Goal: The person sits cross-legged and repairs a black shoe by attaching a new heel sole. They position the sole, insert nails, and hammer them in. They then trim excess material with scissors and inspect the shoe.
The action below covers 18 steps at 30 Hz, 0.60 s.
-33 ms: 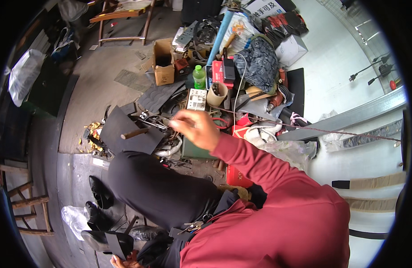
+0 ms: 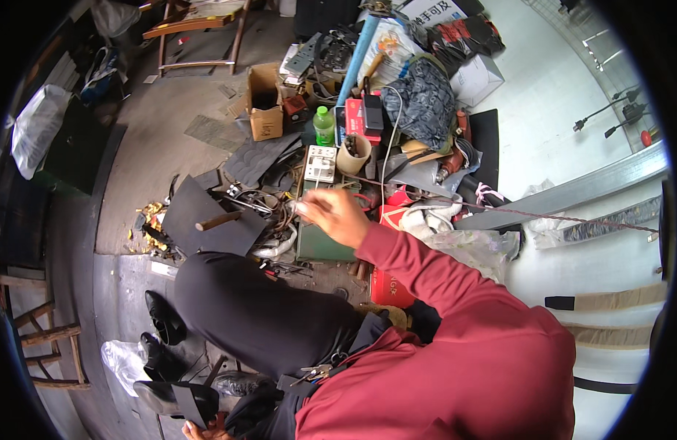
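My right hand [image 2: 337, 216] is raised over the clutter with fingertips pinched on what looks like a thin pale stick [image 2: 318, 183], close to a white plastic case [image 2: 321, 156]. My left hand [image 2: 205, 430], low in the view, grips a dark flat strip [image 2: 188, 403] beside the sole of a black shoe [image 2: 154, 396]; the hand is partly cut off. A wooden-handled tool [image 2: 218, 220] lies on a dark sheet [image 2: 184, 216] left of my right hand. More black shoes [image 2: 164, 319] lie beside my bent leg.
A green bottle [image 2: 324, 126], cardboard box [image 2: 266, 121], beige cup [image 2: 353, 156], cloth bundle [image 2: 419, 110] and green box [image 2: 320, 246] crowd the floor ahead. A folding chair [image 2: 191, 26] stands behind, wooden frames [image 2: 52, 337] at left, a metal rail [image 2: 544, 198] at right.
My right hand has shifted a little to the right and down, and the pale stick at its fingertips now shows more clearly. My left hand is almost unmoved.
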Motion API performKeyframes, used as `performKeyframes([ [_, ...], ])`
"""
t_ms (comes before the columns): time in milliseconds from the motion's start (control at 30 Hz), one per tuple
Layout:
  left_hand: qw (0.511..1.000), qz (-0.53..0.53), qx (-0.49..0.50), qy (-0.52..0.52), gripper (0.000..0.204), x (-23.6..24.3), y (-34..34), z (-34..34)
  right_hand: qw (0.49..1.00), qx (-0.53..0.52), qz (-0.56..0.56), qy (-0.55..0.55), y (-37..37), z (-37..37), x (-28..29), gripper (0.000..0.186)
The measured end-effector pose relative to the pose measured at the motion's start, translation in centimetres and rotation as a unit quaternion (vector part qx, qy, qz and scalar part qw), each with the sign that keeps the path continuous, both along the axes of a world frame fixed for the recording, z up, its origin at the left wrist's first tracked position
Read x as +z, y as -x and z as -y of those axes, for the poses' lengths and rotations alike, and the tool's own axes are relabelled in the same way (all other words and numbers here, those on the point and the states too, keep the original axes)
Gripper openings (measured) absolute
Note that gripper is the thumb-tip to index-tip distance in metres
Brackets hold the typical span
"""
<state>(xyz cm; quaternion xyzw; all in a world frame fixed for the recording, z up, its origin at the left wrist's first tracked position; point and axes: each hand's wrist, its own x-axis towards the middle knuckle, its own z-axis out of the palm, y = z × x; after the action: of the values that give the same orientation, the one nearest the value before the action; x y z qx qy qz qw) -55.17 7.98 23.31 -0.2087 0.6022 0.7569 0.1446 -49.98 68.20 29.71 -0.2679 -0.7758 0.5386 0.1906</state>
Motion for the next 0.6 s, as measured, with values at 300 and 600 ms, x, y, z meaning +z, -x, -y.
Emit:
performKeyframes([
  [300, 0.999, 0.019, -0.028, 0.023, 0.056, 4.4, -0.8, -3.3, 0.936, -0.199, 0.286, -0.048, -22.3, -9.8, -19.5, 0.029],
  [600, 1.000, -0.011, 0.026, 0.005, 0.029, 2.3, -0.4, -0.1, 0.856, -0.226, 0.455, -0.097, -20.6, -24.7, -36.0, 0.036],
])
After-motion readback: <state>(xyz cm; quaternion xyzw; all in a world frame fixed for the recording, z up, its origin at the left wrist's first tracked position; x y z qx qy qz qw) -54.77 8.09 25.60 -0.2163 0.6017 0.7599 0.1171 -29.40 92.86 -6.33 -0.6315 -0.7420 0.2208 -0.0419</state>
